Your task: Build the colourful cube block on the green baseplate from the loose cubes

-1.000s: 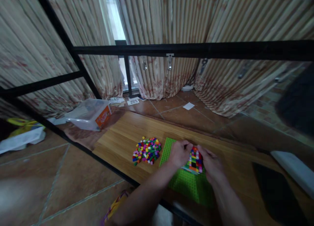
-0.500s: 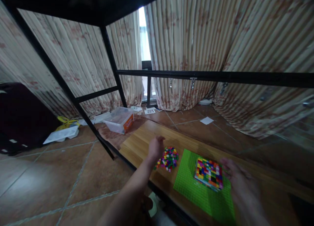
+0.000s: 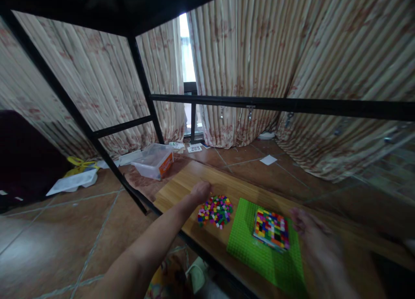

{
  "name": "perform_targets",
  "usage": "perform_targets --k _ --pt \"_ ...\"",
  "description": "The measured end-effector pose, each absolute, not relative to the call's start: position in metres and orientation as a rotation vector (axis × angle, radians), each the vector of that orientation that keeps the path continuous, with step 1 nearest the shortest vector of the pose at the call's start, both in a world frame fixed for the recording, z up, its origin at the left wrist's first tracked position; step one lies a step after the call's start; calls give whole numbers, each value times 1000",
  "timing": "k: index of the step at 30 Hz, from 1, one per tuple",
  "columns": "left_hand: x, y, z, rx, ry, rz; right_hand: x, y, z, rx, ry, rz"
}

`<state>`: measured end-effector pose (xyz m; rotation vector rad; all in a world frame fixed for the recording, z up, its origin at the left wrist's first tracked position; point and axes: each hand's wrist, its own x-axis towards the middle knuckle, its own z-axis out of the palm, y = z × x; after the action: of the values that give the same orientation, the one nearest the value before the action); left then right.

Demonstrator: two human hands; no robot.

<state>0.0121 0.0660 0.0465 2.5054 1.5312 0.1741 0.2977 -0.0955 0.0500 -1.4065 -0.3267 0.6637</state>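
Observation:
My left hand [image 3: 201, 191] is over the far edge of a loose pile of small coloured toy bricks [image 3: 215, 212] on the wooden board. Its fingers are curled in, and whatever they may hold is hidden. On a green studded baseplate [image 3: 241, 247] sits a square block built of many-coloured bricks [image 3: 271, 229], its top a patchwork of colours over paler sides. My right hand [image 3: 313, 236] hovers at the block's right side, apart from it, over the plate's right edge. Motion blurs its fingers, which look bent.
The wooden board [image 3: 197, 171] lies low inside a black metal frame [image 3: 227, 101]. Beyond its far left end stands a clear plastic box [image 3: 151, 160] with an orange label. A white tray [image 3: 74, 181], a paper sheet [image 3: 268, 160] and long curtains [image 3: 253, 56] are farther off.
My left hand has moved left and away from me, off the brick pile, so more of the pile shows. My right hand stays beside the block. The view has shifted slightly.

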Motion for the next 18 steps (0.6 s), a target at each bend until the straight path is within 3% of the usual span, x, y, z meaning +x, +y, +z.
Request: perform_targets --k 7,12,18 --pt "56 27 76 2486 1383 333 295 -96 60 -1337 -307 653" --pt "115 -14 71 2258 1060 720 293 -101 66 -1332 -310 706" --pt "148 -16 59 2216 1076 683 299 -108 68 -1386 -319 721"
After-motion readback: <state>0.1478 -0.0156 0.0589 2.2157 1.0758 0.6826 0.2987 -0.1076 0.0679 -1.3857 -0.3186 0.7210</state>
